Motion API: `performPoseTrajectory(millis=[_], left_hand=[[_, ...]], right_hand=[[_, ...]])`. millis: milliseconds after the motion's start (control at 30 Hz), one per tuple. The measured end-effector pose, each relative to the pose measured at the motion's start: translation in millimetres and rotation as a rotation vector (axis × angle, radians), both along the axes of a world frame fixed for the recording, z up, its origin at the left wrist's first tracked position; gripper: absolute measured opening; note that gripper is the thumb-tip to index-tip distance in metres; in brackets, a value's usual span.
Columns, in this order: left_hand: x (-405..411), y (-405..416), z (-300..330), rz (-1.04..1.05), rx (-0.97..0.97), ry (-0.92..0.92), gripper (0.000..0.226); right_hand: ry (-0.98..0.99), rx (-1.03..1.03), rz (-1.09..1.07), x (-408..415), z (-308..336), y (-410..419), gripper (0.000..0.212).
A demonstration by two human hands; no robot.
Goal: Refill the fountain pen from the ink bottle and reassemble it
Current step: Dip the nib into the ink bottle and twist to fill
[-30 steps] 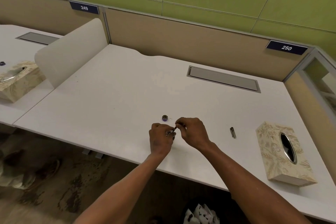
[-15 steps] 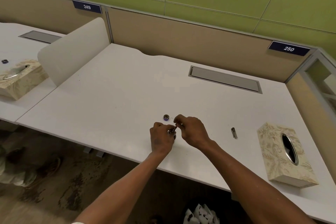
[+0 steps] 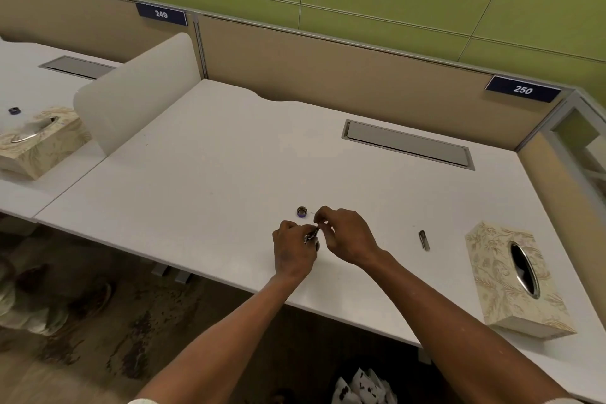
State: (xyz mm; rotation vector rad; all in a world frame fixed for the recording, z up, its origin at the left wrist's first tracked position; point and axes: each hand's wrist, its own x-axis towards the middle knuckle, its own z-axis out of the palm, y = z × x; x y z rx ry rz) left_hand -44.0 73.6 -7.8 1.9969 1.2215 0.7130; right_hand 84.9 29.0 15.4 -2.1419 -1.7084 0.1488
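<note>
Bench clutter, non-task only.
Tissue box (image 3: 515, 279) at right edge of the white bench (image 3: 203, 174); grey cable hatch (image 3: 406, 148) near the back; white divider (image 3: 131, 98) on left; second tissue box (image 3: 39, 141) on neighbouring desk; number plates 249 (image 3: 161, 14), 250 (image 3: 522, 89).

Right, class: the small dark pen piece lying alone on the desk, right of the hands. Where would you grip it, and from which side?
Pinch the pen piece across its narrow middle, coming from above. It lies flat on the desk, long axis running roughly away from the person, with both long sides free.
</note>
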Motion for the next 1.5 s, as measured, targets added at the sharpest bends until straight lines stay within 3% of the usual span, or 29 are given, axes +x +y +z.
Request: performPoseTrajectory(millis=[267,467,700,967,1100,1333,1500], left_hand=[[-3,-1,3,-0.007,-0.022,-0.005,0.024],[-3,-4,7,-0.01,-0.032,0.012,0.026],[-2,-4,6,-0.006,-0.038,0.005,0.024],[1,-1,1,0.0,-0.046,0.01,0.025],[1,1,-3,0.008,-0.067,0.006,0.027],[2,1,-5,0.007,-0.045,0.009,0.025],[2,1,-6,0.011,-0.048,0.008,0.026]], right_hand=[[0.019,0.005,-0.03,0,-2,3,0.014],[-0.002,-0.04,0.001,-1,-1,2,0.033],[0.019,0.003,-0.089,1,2,2,0.013],[0.045,0.016,-0.049,-1,3,0,0.028],[0.006,0.001,-0.103,0,3,2,0.015],[0.046,0.033,-0.046,-2,2,1,0.023],[0.019,0.001,-0.086,0,1,3,0.014]])
